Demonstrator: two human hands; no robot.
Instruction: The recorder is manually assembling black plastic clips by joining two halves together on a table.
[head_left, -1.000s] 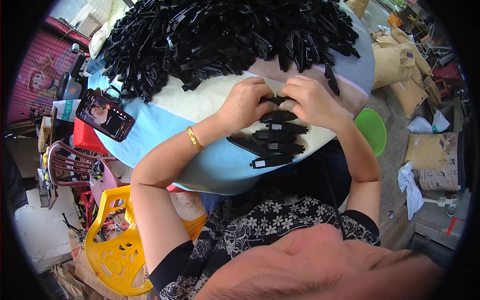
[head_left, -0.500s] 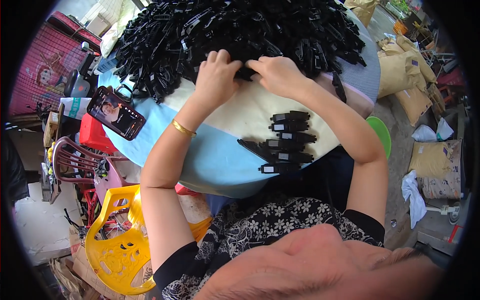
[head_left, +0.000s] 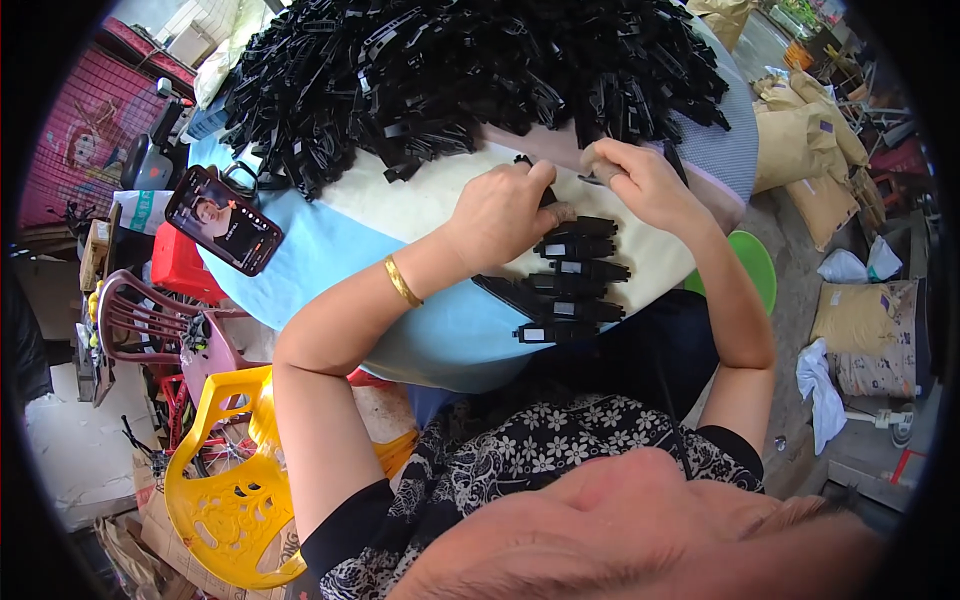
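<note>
My left hand (head_left: 503, 212), above a gold bracelet, is closed round a black plastic part (head_left: 548, 196), mostly hidden by the fingers. To its right, my right hand (head_left: 642, 182) is closed in a pinch; whatever its fingertips hold, if anything, is too small to tell. A neat row of several black plastic parts (head_left: 578, 285), some with a pale label, lies just below my left hand on the cloth-covered table (head_left: 420, 215). Beyond both hands spreads a large heap of loose black plastic parts (head_left: 470, 70).
A phone (head_left: 223, 220) showing a video lies at the table's left edge, with glasses (head_left: 240, 178) beside it. A yellow plastic chair (head_left: 225, 490) and a red stool (head_left: 185, 265) stand at left. Right of the table are a green basin (head_left: 745, 270) and brown sacks (head_left: 800, 140).
Both hands have come back from the heap toward me and to the right, moving further apart. My left hand now holds a black plastic part above the row.
</note>
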